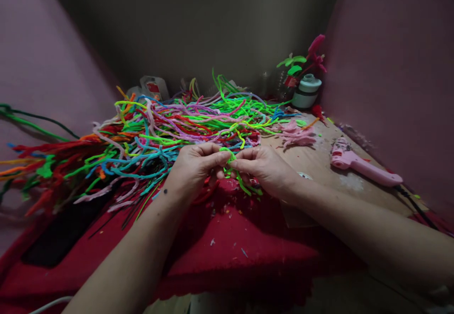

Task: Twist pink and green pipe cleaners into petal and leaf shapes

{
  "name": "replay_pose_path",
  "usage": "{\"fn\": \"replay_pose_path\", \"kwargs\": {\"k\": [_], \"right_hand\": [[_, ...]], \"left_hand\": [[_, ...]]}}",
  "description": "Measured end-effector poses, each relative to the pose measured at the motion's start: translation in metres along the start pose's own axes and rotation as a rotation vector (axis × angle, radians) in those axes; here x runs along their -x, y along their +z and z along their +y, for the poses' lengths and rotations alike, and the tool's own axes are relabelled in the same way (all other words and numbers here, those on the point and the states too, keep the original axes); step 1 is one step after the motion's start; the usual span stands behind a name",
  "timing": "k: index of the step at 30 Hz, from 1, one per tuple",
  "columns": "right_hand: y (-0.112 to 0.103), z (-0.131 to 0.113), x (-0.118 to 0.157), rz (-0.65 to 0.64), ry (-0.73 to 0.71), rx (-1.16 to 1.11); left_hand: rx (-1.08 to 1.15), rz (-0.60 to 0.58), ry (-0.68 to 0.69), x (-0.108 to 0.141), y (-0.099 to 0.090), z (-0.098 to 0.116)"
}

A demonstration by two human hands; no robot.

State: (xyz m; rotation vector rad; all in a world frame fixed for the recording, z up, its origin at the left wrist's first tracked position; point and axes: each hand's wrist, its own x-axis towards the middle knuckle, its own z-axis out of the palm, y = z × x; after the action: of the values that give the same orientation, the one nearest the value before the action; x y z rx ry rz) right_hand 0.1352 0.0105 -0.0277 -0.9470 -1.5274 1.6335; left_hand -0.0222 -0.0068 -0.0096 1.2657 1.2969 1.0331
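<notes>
A bright green pipe-cleaner piece (244,187) is pinched between my two hands above the red cloth. My left hand (195,165) grips its upper left part between thumb and forefinger. From the other side, my right hand (260,165) holds it with closed fingertips, close to the left fingertips. Loose green ends hang below the right fingers. Right behind both hands lies a big heap of fuzzy pipe cleaners (184,120) in green, pink, red, blue and orange.
A pink hot-glue tool (369,166) lies on a brown board (329,181) at the right. Pink fuzzy petals (296,134) rest behind it. A white-lidded jar (307,91) stands at the back right. A black flat object (67,231) lies on the red cloth (227,248).
</notes>
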Motion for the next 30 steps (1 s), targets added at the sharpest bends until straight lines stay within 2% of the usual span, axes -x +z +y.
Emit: {"fn": "replay_pose_path", "kwargs": {"k": [5,8,11,15,17,23,30], "right_hand": [[0.001,0.001,0.000,0.006,0.030,-0.016],[0.001,0.003,-0.001,0.017,0.009,-0.035],[-0.001,0.006,-0.003,0.013,-0.009,-0.053],[-0.003,0.007,-0.003,0.034,-0.021,-0.024],[-0.002,0.006,-0.003,0.062,-0.029,0.006],[0.004,0.006,-0.004,0.208,-0.140,0.143],[0.007,0.011,-0.001,0.239,-0.289,0.378]], "left_hand": [[-0.107,0.251,0.160,0.004,0.015,-0.004],[-0.096,0.301,0.197,0.005,0.019,-0.005],[-0.056,0.265,0.186,0.003,0.015,-0.004],[0.027,0.080,0.107,0.000,0.008,-0.004],[0.028,0.036,0.077,0.000,0.008,-0.004],[-0.140,0.105,0.124,0.001,0.014,-0.005],[-0.459,0.194,0.248,0.002,0.016,-0.010]]}}
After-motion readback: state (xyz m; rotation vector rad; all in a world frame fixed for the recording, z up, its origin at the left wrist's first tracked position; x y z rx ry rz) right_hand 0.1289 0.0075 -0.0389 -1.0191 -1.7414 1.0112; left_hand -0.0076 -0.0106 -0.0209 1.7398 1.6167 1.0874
